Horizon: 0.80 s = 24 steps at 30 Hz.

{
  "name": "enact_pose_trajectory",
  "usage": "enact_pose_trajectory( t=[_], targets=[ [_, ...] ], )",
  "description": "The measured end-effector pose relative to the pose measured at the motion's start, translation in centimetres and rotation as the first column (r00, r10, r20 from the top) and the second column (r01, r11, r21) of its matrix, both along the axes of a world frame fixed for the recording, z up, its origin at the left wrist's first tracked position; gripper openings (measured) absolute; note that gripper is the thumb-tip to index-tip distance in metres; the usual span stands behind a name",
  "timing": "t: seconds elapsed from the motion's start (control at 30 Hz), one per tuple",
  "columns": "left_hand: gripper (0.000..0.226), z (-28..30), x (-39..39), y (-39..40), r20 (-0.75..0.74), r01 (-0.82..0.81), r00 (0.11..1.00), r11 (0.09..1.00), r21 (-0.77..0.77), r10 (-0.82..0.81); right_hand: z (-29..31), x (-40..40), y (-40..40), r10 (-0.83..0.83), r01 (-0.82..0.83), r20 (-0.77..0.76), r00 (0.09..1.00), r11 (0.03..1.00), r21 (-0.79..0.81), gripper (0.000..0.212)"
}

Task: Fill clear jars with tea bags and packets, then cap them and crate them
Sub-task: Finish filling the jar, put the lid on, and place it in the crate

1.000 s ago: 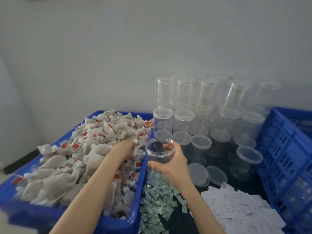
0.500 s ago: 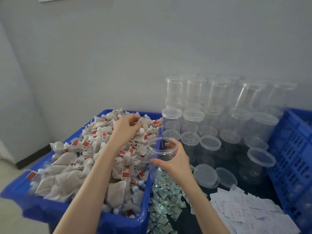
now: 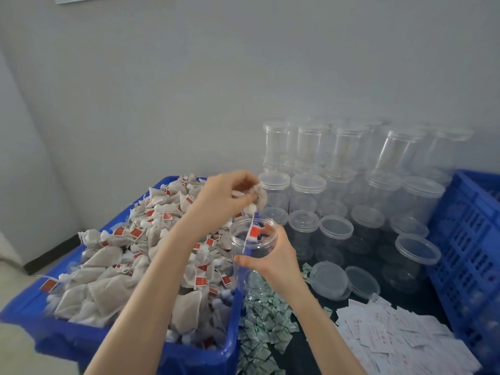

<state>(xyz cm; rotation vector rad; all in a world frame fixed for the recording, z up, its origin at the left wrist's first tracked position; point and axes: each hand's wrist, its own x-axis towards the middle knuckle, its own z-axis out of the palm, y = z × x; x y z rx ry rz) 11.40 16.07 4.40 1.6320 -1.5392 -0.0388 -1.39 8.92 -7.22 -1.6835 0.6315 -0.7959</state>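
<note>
Tea bag — in left hand

The bin of tea bags sits at the worktop's left edge, stacked jars at its back, the crate at its right edge, packets and slips in front.

Clear jar upright, mouth open, beside the heaped blue bin. Beige tea bag bunched above it, red tag dangling at the rim.

Dark table: jars, lids (loose), packets.
</note>
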Motion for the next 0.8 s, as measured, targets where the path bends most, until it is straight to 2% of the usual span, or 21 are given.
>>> enact_pose_trajectory(
  t=[0.1,0.17,0.23,0.3,0.37,0.4,0.47,0.5,0.57,0.6,0.7,0.8],
  targets=[
    [0.018,-1.6,0.1,-0.7,0.078,0.084,0.991,0.961,0.265,-0.108,-0.2,-0.1,-0.1,-0.011,0.010,0.032,0.999,1.000,0.013,0.071],
    [0.019,-2.3,0.5,-1.2,0.089,0.125,0.982,0.921,0.370,-0.169,-0.1,-0.1,-0.3,-0.026,0.026,0.029,0.999,1.000,0.009,0.071],
    [0.027,-2.3,1.0,-1.5,0.023,0.177,0.979,0.903,0.392,-0.202,0.0,-0.2,-0.4,-0.027,0.028,0.007,1.000,1.000,-0.007,0.076],
    [0.028,-2.4,2.1,-1.8,-0.070,0.196,0.981,0.922,0.333,-0.184,0.0,-0.3,-0.6,-0.035,0.035,-0.012,0.999,0.999,-0.025,0.081],
    [0.025,-3.4,4.0,-2.6,-0.076,0.043,0.997,0.970,0.238,-0.026,0.0,-0.4,-0.6,-0.046,0.045,-0.024,0.999,0.998,-0.042,0.083],
    [0.024,-4.3,5.1,-3.1,0.004,-0.118,0.993,0.966,0.229,0.120,0.0,-0.5,-0.6,-0.052,0.050,-0.026,0.998,0.997,-0.051,0.083],
    [0.025,-6.8,7.1,-4.2,0.312,-0.453,0.876,0.848,0.275,0.367,0.0,-0.7,-0.7,-0.060,0.058,-0.026,0.998,0.996,-0.072,0.084],
    [0.028,-8.3,7.9,-4.5,0.426,-0.545,0.814,0.775,0.321,0.396,0.0,-0.8,-0.8,-0.062,0.059,-0.028,0.998,0.995,-0.080,0.084],
    [0.036,-10.9,8.8,-4.9,0.541,-0.610,0.764,0.665,0.431,0.352,0.0,-1.0,-0.7,-0.060,0.058,-0.027,0.998,0.994,-0.088,0.085],
    [0.040,-12.0,9.0,-5.1,0.592,-0.633,0.737,0.642,0.433,0.326,0.0,-1.1,-0.8,-0.059,0.057,-0.024,0.998,0.994,-0.089,0.086],
    [0.037,-13.2,9.4,-5.7,0.670,-0.676,0.644,0.685,0.271,0.371,0.0,-1.5,-1.0,-0.070,0.069,-0.007,0.998,0.994,-0.087,0.084],
    [0.029,-12.6,9.6,-6.2,0.605,-0.691,0.655,0.684,0.235,0.453,-0.1,-2.0,-1.2,-0.090,0.090,0.002,0.996,0.989,-0.116,0.083]
  ],
)
